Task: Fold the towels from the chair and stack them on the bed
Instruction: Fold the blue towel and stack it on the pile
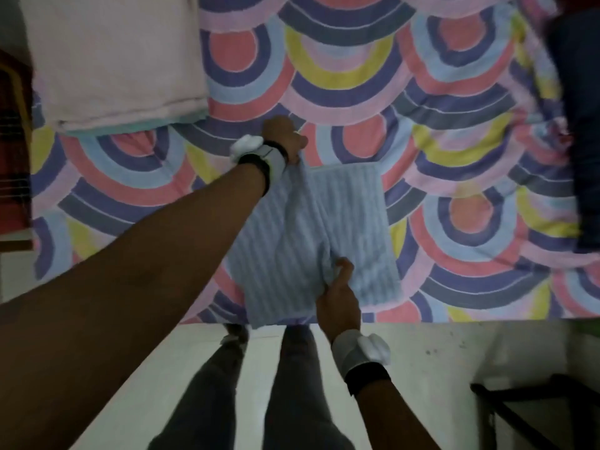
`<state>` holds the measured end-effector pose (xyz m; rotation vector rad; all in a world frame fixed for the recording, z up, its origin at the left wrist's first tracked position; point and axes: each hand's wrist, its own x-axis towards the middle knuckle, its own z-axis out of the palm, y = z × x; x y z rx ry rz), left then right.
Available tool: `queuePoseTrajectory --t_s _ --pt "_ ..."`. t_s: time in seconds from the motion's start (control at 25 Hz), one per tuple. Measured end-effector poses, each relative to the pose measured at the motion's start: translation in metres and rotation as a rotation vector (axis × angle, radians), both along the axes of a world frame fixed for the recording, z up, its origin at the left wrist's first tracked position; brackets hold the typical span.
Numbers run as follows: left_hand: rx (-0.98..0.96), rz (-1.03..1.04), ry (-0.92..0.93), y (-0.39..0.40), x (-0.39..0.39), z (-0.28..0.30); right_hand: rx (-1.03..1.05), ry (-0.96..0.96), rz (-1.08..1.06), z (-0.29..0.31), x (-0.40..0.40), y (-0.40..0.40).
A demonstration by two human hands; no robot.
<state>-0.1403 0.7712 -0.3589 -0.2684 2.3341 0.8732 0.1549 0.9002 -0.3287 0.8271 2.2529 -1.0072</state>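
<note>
A light blue ribbed towel [357, 222] lies on the bed [454, 157] near its front edge, with its left half lifted and folding over. My left hand [285, 138] pinches the towel's far corner, raised above the bedspread. My right hand [337, 287] grips the near edge of the same lifted layer. A stack of folded towels [113, 60], pale pink on top with a teal edge showing beneath, sits at the bed's far left.
The bed carries a bright spread of concentric arcs. A dark cloth or garment [581, 125] lies along the right edge. White floor [438, 368] runs below the bed, with my legs [259, 401] on it and a dark chair frame [519, 410] at lower right.
</note>
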Motion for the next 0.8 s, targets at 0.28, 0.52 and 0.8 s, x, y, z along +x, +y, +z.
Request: queuePoseTrajectory --t_s 0.28,0.52,0.8 --pt "0.18 -0.103 -0.025 0.157 -0.001 -0.042 0.206 -0.139 -0.178 -0.063 -0.028 0.137" --pt "-0.058 0.683 0.144 0.011 0.137 -0.054 -0.136 -0.19 -0.371 -0.09 -0.053 0.172" --pt "0.804 0.852 -0.621 -0.028 0.265 -0.013 -0.458 -0.367 -0.33 -0.014 -0.083 0.137"
